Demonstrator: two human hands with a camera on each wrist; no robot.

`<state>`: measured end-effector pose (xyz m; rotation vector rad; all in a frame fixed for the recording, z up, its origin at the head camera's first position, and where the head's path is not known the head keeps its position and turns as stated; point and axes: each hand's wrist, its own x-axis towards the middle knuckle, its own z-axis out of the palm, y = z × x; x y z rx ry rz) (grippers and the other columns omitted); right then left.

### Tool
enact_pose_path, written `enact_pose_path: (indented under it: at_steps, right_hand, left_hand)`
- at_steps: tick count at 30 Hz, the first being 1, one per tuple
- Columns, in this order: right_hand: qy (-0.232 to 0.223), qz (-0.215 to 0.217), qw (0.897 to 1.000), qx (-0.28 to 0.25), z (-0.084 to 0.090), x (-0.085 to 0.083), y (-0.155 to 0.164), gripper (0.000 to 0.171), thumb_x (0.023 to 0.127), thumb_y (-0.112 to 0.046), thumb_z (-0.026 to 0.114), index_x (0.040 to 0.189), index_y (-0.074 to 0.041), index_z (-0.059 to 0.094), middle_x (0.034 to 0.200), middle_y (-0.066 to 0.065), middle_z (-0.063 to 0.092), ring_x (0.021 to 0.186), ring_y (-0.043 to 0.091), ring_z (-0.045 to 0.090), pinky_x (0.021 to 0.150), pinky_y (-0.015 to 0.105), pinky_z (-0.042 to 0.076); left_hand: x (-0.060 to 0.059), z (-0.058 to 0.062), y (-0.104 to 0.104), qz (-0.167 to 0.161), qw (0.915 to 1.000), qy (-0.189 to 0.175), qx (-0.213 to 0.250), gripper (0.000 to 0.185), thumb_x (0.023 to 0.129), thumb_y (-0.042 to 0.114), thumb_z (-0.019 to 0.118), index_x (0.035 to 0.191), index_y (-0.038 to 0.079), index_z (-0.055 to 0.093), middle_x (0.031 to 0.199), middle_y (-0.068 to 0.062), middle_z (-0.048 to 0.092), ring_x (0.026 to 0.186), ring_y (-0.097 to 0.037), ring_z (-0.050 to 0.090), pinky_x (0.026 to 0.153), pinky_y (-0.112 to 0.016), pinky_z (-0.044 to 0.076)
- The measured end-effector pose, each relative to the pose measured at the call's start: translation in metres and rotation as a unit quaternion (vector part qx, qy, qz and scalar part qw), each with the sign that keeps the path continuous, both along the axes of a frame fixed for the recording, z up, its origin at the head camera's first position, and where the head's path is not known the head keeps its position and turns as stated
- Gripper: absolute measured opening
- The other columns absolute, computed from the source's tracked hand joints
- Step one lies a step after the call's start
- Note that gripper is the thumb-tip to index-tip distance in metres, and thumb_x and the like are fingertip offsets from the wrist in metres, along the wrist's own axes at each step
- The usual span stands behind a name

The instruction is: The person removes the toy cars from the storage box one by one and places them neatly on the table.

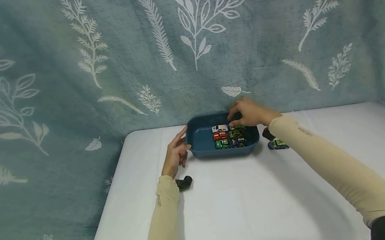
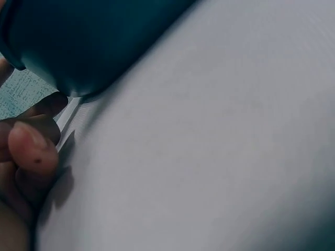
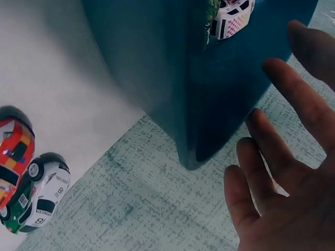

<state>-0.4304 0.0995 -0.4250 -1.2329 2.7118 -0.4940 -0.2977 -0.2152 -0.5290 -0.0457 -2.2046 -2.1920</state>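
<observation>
A dark blue rectangular bin [image 1: 201, 155] holds several small toy cars, grouped in its middle and right. Among them are a white car [image 1: 219, 128], a red car [image 1: 220, 135] and a green car [image 1: 222, 144]. My left hand [image 1: 175, 152] is at the bin's left end, its index finger and thumb touching the side near the rim. Over the back right part of the bin is my right hand [image 1: 248, 112]. The right wrist view shows its fingers [image 3: 275, 144] spread beside the bin's rim, with nothing held.
To the right of the bin lies a green toy car [image 1: 278, 144], partly below my right forearm. Next to it, a red car [image 3: 14, 157] and a white-and-green car [image 3: 47, 193] show in the right wrist view. A leaf-patterned curtain [image 1: 175, 90] hangs directly behind the white-covered table [image 1: 230, 202].
</observation>
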Motion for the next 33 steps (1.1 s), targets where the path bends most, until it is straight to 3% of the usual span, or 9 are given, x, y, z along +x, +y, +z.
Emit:
enact_pose_path:
  at_steps: [2,5,7,9,18,26,33]
  right_hand:
    - [0.0,-0.009,1.0,0.006,-0.003,-0.001,-0.002,0.031,0.095,-0.026,0.08,0.119,-0.006,0.081,0.144,0.028,0.061,0.138,0.047,0.05,0.122,0.069,0.025]
    - [0.0,-0.016,1.0,0.027,-0.007,-0.002,-0.006,0.034,0.095,-0.028,0.081,0.122,-0.009,0.08,0.15,0.029,0.055,0.142,0.051,0.044,0.121,0.072,0.026]
    - [-0.003,-0.018,0.999,0.043,-0.01,-0.003,-0.008,0.035,0.095,-0.029,0.08,0.124,-0.01,0.08,0.154,0.029,0.052,0.144,0.054,0.041,0.119,0.073,0.028]
    - [-0.01,-0.011,0.999,0.05,-0.012,-0.004,-0.009,0.036,0.096,-0.028,0.079,0.126,-0.01,0.078,0.156,0.03,0.05,0.144,0.056,0.039,0.116,0.075,0.031]
    - [-0.112,-0.014,0.994,0.016,-0.005,-0.012,-0.009,0.04,0.1,-0.022,0.074,0.134,0.0,0.072,0.147,0.029,0.059,0.141,0.052,0.05,0.114,0.067,0.042]
    - [-0.119,-0.025,0.991,0.063,0.0,-0.014,-0.024,0.043,0.101,-0.028,0.072,0.137,-0.004,0.071,0.148,0.028,0.059,0.139,0.051,0.052,0.113,0.064,0.046]
    - [-0.139,-0.041,0.988,0.057,-0.008,-0.014,-0.031,0.044,0.101,-0.03,0.073,0.137,-0.004,0.071,0.148,0.027,0.059,0.138,0.05,0.053,0.111,0.063,0.047]
  left_hand:
    - [0.0,-0.001,0.001,0.001,1.0,0.002,0.0,0.071,0.094,0.009,0.064,0.155,0.043,0.054,0.072,-0.012,0.053,0.043,-0.012,0.027,0.038,-0.03,0.036]
    - [-0.002,-0.003,0.001,0.0,1.0,0.007,-0.002,0.071,0.094,0.009,0.064,0.156,0.042,0.053,0.111,-0.013,0.07,0.044,-0.012,0.028,0.039,-0.03,0.036]
    - [-0.002,-0.004,0.001,-0.002,1.0,0.007,-0.001,0.072,0.093,0.01,0.064,0.157,0.042,0.052,0.127,-0.017,0.07,0.044,-0.012,0.028,0.039,-0.03,0.037]
    - [-0.003,-0.004,0.001,-0.002,1.0,0.006,-0.001,0.073,0.093,0.011,0.065,0.158,0.041,0.052,0.154,-0.017,0.055,0.044,-0.011,0.029,0.039,-0.03,0.037]
    - [-0.004,-0.003,-0.001,-0.004,0.9999,0.012,-0.006,0.074,0.092,0.009,0.064,0.157,0.042,0.051,0.156,-0.018,0.054,0.044,-0.012,0.029,0.039,-0.03,0.038]
    - [-0.003,-0.002,-0.006,-0.006,0.9999,0.012,-0.005,0.073,0.093,0.011,0.065,0.158,0.042,0.051,0.158,-0.017,0.052,0.044,-0.011,0.029,0.039,-0.029,0.038]
    - [-0.003,-0.005,-0.004,-0.009,0.9999,0.007,0.004,0.074,0.092,0.011,0.065,0.158,0.041,0.051,0.158,-0.017,0.052,0.044,-0.011,0.029,0.039,-0.028,0.037]
